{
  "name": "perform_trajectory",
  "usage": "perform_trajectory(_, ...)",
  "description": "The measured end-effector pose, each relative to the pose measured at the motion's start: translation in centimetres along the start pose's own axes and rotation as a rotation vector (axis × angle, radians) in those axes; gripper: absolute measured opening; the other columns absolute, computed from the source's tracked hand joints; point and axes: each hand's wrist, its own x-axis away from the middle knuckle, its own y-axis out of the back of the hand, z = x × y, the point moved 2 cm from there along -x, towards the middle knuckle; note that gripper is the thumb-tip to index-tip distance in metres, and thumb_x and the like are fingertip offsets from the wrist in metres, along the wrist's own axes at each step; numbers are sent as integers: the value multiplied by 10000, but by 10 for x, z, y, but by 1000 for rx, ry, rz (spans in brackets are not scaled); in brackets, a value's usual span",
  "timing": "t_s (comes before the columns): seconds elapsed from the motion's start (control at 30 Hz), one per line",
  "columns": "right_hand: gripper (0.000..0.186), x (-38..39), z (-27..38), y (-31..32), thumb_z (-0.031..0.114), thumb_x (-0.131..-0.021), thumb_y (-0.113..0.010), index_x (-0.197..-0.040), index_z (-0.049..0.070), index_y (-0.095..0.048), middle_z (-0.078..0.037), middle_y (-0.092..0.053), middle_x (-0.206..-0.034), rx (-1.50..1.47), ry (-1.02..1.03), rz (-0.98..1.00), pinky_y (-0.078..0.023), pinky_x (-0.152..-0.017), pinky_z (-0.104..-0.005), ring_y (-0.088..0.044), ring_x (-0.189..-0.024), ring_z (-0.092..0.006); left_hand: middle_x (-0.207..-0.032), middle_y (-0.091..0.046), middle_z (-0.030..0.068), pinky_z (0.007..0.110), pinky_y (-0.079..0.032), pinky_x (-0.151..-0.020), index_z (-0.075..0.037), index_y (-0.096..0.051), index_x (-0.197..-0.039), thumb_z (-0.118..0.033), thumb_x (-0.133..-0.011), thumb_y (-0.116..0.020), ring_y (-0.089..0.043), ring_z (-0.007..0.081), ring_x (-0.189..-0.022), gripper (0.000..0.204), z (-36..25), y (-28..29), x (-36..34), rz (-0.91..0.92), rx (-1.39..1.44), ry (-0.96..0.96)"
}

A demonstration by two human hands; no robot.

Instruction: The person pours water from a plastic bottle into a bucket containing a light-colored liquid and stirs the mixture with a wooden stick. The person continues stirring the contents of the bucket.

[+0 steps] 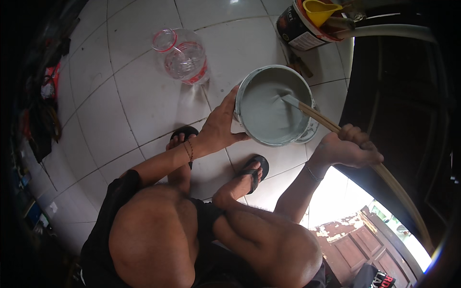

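A round white bucket (294, 76) of pale grey-green paint (261, 113) is in front of me, its mouth toward me. My left hand (218, 125) is against its near left side, fingers along the wall and thumb spread below the rim. In my right hand (353, 146), to the right of the bucket, is a long wooden stick (319, 117), fingers wrapped round it. The stick's paint-coated end reaches into the paint, where the surface is rippled. Its other end runs down to the right, past my wrist.
A clear plastic jar (192, 62) with red bands stands beyond my left hand on the white tiles (144, 96). At the far right is a dark tub (300, 29) holding a yellow scoop-like piece (319, 12). A dark panel (394, 96) borders the right side; a worn brown door (357, 240) is lower right.
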Motion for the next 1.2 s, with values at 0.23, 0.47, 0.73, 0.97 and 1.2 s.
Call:
perform_trajectory(0.23, 584, 8, 16, -7, 615, -1079, -402, -681, 197, -309, 36, -198, -446, -119, -91, 21, -131, -366, -278, -214, -372, -75, -1627, -257, 273, 454, -366, -1219, 46, -42, -1619, -344, -704, -939, -381, 438, -1467, 1340, 2, 1, 2, -2, -18, 12)
perform_trajectory(0.47, 594, 10, 10, -10, 624, -1078, -390, -672, 199, -303, 36, -211, -451, 14, -220, 74, -128, -377, -282, -175, -382, -75, -1621, -265, 273, 454, -372, -1214, 42, -41, -1621, -344, -709, -937, -385, 437, -1464, 1335, -1, 0, 0, 7, 2, 15)
perform_trajectory(0.73, 611, 18, 8, -12, 665, -1058, -398, -671, 208, -275, 31, -212, -464, 142, -174, 78, -128, -374, -275, -152, -386, -73, -1629, -251, 263, 451, -370, -1217, 46, -56, -1617, -337, -706, -937, -385, 432, -1464, 1324, -1, 0, -1, -3, 9, 3)
perform_trajectory(0.97, 598, 6, 10, -9, 657, -1059, -404, -687, 206, -283, 35, -199, -462, 13, -24, -11, -128, -371, -276, -139, -384, -83, -1634, -239, 264, 448, -357, -1228, 47, -68, -1615, -358, -701, -935, -368, 432, -1476, 1323, -1, 1, 0, 8, 16, 12)
perform_trajectory(1.2, 588, 10, 11, -9, 654, -1066, -385, -710, 194, -293, 42, -206, -468, -22, -105, -14, -128, -374, -277, -142, -390, -87, -1639, -229, 265, 447, -349, -1234, 53, -67, -1613, -368, -709, -929, -353, 429, -1487, 1318, 2, 0, 1, 1, -21, -12)
